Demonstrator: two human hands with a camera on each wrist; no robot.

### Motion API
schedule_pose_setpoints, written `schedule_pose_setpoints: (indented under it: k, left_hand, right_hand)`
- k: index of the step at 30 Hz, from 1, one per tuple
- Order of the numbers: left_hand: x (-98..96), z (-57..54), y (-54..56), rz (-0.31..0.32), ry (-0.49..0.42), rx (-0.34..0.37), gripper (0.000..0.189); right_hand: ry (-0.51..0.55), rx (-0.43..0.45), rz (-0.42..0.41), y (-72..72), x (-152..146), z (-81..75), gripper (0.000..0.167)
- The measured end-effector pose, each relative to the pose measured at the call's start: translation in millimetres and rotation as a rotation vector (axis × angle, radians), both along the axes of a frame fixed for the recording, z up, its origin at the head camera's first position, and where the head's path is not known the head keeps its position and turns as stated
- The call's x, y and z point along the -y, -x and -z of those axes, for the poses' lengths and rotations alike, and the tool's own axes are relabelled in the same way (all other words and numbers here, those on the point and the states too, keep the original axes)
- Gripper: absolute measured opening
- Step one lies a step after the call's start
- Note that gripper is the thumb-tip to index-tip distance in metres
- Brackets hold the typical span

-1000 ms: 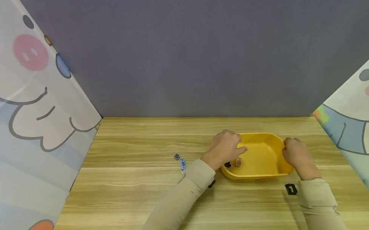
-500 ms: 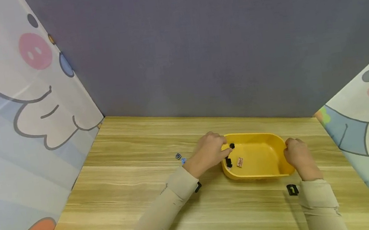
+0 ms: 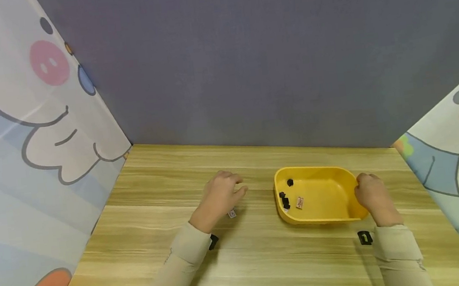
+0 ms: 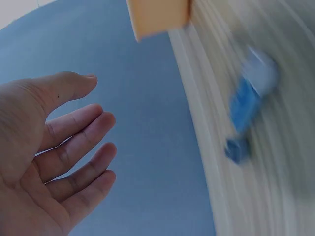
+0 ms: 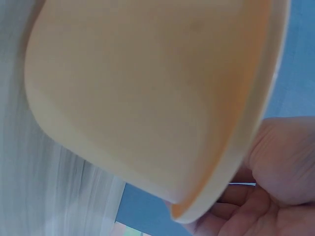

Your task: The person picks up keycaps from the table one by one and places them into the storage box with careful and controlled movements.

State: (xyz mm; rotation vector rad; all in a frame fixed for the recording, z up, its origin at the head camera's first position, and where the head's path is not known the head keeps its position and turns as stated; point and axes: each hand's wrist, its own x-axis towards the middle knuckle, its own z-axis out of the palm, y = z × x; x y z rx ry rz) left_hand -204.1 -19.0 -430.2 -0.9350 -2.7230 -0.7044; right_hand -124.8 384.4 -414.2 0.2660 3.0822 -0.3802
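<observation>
My left hand [image 3: 218, 194] hovers over the table left of a yellow plastic bin [image 3: 324, 193], its fingers relaxed and nothing held. A small white square piece [image 3: 232, 214] shows just below that hand. The left wrist view has a blue piece [image 4: 244, 105] and a dark blue piece [image 4: 237, 150] beside it, all blurred; the head view hides them behind the hand. At the bin's right end my right hand [image 3: 373, 197] grips the rim, fingers curled over it. Inside the bin, several small black pieces [image 3: 286, 202] and a pinkish-brown piece [image 3: 299, 203] lie toward the left.
The wood-grain table [image 3: 286, 268] meets a grey panel [image 3: 246, 65] at its back edge. Cartoon-printed curtains [image 3: 9, 154] hang on both sides. Small black devices [image 3: 364, 237] sit at both wrists.
From over the bin's left end, my left hand has swung left across the table, its fingers loose. The black pieces inside the bin have come into sight. My right hand keeps its grip.
</observation>
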Motion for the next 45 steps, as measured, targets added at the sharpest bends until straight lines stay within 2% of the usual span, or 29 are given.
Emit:
schedule_pose_setpoints:
  k: [4, 7, 13, 16, 20, 25, 31, 45]
  left_hand:
    - [18.4, 12.4, 4.7, -0.04, -0.021, -0.023, 0.024]
    - [28.3, 23.0, 8.2, -0.082, -0.005, -0.02, 0.024]
    - [38.5, 39.1, 12.6, -0.164, 0.052, 0.062, 0.02]
    - [39.5, 43.6, 14.3, -0.179, 0.083, 0.1, 0.027]
    - [38.6, 46.7, 15.8, -0.197, 0.123, 0.153, 0.039]
    - [35.6, 47.8, 16.1, -0.211, 0.167, 0.197, 0.044]
    - [31.8, 49.0, 17.3, -0.216, 0.191, 0.209, 0.048]
    - [29.4, 50.3, 19.6, -0.216, 0.22, 0.219, 0.044]
  right_hand:
    - [0.0, 0.0, -0.005, 0.2, -0.3, 0.9, 0.014]
    - [-0.001, -0.001, -0.008, 0.5, -0.6, 0.8, 0.013]
    - [-0.002, -0.002, -0.008, 1.5, -1.5, 1.4, 0.015]
    - [-0.006, -0.005, -0.011, 1.8, -1.9, 1.6, 0.015]
    - [-0.008, -0.01, -0.016, 1.9, -2.3, 1.5, 0.012]
    - [-0.01, -0.012, -0.02, 2.0, -2.5, 1.8, 0.014]
    - [-0.013, -0.013, -0.029, 1.5, -2.5, 2.5, 0.015]
    - [0.005, -0.014, -0.022, 1.5, -3.8, 3.8, 0.011]
